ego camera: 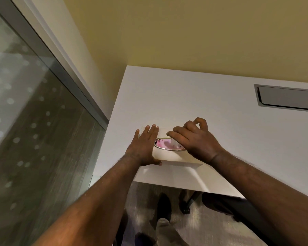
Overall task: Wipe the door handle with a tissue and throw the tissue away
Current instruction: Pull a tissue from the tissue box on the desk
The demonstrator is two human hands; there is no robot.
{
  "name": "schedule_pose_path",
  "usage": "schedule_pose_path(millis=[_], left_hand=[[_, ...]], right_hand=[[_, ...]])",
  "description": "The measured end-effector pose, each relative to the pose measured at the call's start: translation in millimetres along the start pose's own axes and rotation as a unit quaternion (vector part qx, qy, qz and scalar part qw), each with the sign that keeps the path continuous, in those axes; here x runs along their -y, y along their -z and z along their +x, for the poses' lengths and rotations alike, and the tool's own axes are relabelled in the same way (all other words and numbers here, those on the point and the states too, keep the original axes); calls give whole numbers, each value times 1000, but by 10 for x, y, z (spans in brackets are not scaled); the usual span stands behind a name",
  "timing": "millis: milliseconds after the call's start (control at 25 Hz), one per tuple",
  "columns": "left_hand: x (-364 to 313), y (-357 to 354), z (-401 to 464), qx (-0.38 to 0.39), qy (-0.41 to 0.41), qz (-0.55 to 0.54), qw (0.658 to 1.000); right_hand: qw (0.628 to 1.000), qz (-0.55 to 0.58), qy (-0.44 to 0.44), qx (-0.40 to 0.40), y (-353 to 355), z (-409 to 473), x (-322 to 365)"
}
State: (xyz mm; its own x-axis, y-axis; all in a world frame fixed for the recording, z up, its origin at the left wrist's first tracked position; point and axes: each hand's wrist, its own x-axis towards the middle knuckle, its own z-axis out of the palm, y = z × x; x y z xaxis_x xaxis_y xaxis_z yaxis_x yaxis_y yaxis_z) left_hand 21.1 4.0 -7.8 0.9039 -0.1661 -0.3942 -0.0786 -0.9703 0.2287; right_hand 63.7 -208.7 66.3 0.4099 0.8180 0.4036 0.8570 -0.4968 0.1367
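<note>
A cream tissue box [169, 156] with an oval metal-rimmed opening lies on the white table [238, 139] near its left front corner. A white tissue [173, 143] shows inside the opening against a pink lining. My left hand [146, 146] lies flat on the box's left end, fingers spread, steadying it. My right hand [194, 139] hovers over the opening's right side with its fingers bent down at the tissue; whether they pinch it is hidden. No door handle is in view.
A glass panel with a grey metal frame [64, 71] runs along the left, with frosted dots. A yellow wall stands behind the table. A metal cable hatch [288, 98] is set in the tabletop at right. Below the table edge are carpet, a table leg and my shoes.
</note>
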Motion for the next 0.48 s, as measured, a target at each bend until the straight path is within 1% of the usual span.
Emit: schedule_pose_path(millis=[120,240,280,360,400,480], left_hand=[[23,80,-2,31,0,19,999],[54,202,-20,59,-17,21,998],[54,235,-50,54,-20,-7,998],[28,278,-143,18,-22,-107,994],[2,285,-213,-6,-24,-157,987],[-45,276,-389,-51,-23,-223,973]], right_hand=[[999,-27,14,-32,63,35,11],[996,-57,-1,-67,169,97,3],[996,-53,-5,-78,210,130,6],[995,-35,-26,-87,297,203,33],[995,-19,-43,-84,340,235,62],[993,6,-85,-78,423,287,184]])
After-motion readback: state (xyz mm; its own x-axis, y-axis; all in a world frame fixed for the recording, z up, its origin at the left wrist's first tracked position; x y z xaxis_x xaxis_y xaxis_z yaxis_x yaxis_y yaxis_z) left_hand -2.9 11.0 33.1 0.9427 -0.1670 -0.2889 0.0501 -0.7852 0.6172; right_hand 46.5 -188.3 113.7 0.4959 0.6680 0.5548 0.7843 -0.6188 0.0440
